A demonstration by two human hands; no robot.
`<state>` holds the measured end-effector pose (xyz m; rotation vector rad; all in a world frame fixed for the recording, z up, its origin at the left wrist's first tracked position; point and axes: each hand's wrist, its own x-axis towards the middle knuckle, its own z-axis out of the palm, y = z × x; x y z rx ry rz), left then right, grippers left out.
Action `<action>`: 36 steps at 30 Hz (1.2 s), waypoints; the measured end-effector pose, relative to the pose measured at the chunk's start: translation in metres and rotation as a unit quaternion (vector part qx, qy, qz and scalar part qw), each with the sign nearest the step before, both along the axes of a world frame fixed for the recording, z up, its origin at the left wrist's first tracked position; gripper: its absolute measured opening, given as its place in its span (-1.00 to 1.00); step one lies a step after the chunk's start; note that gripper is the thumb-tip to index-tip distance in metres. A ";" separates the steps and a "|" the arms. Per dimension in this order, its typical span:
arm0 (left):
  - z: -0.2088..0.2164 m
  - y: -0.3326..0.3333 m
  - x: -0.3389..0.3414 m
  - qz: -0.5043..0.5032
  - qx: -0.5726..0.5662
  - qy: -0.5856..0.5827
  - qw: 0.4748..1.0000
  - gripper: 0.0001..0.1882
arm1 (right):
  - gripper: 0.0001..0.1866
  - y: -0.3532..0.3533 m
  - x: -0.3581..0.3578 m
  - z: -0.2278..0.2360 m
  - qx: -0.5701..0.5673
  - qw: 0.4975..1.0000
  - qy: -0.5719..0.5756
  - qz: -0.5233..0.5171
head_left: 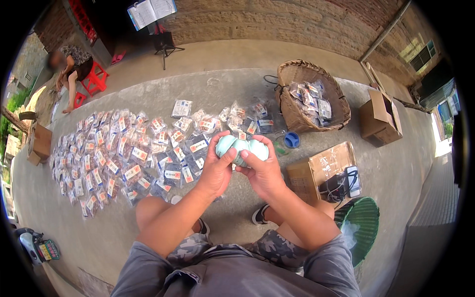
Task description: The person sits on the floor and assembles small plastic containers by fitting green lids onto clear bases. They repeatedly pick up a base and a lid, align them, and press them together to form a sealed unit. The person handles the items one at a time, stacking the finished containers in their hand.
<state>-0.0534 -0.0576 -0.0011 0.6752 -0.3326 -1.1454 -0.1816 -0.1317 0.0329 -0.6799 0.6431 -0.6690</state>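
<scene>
Out in front of my body, both hands hold one pale mint-green, rounded object (pixel 241 147) with several bulging lobes; its exact kind I cannot make out. My left hand (pixel 217 166) wraps its left end, the thumb lying across the front. On the right end, my right hand (pixel 261 168) is closed the same way, thumb pressed against the near face. My fingers hide parts of its underside. Beyond and left of my hands, many small clear packets (pixel 131 148) with labels are spread on the concrete ground.
A woven basket (pixel 341 111) holding more packets lies tilted at the far right. Cardboard boxes stand nearby, one bearing a phone (pixel 353 181) and dark cables. A blue round container (pixel 292 139), a green basket (pixel 365 222) and a music stand (pixel 163 49) are around. Someone (pixel 74 67) sits far left.
</scene>
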 end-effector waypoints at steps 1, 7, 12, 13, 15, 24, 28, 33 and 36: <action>0.001 0.001 0.000 -0.009 0.009 0.017 1.000 -0.36 | -0.35 0.005 0.002 0.002 -0.043 0.999 0.010 -0.009; 0.008 0.001 0.003 -0.038 0.036 0.052 0.997 -0.46 | -0.34 -0.002 0.005 -0.001 -0.533 0.816 0.202 -0.100; -0.001 0.002 0.002 -0.045 0.045 0.127 0.990 -0.45 | -0.35 -0.004 0.009 -0.014 -0.718 0.662 0.210 -0.045; -0.003 0.004 0.005 -0.040 0.079 0.143 0.986 -0.42 | -0.35 -0.002 0.009 -0.016 -0.740 0.640 0.205 -0.030; -0.018 0.005 0.010 -0.053 0.095 0.165 0.980 -0.46 | -0.33 -0.002 0.009 -0.019 -0.781 0.585 0.218 -0.006; 0.003 0.004 0.007 0.016 0.064 0.125 0.990 -0.32 | -0.35 -0.006 0.017 -0.019 -0.673 0.698 0.243 -0.030; 0.004 0.003 0.003 0.058 0.048 0.078 0.994 -0.22 | -0.41 0.005 0.019 -0.019 -0.545 0.795 0.266 -0.005; 0.009 0.007 -0.003 0.073 0.020 0.018 0.997 -0.23 | -0.52 0.015 0.027 0.008 -0.076 0.986 0.142 0.028; 0.008 0.005 -0.003 0.067 0.000 0.011 0.998 -0.34 | -0.59 0.011 0.021 0.014 0.036 0.993 0.108 0.044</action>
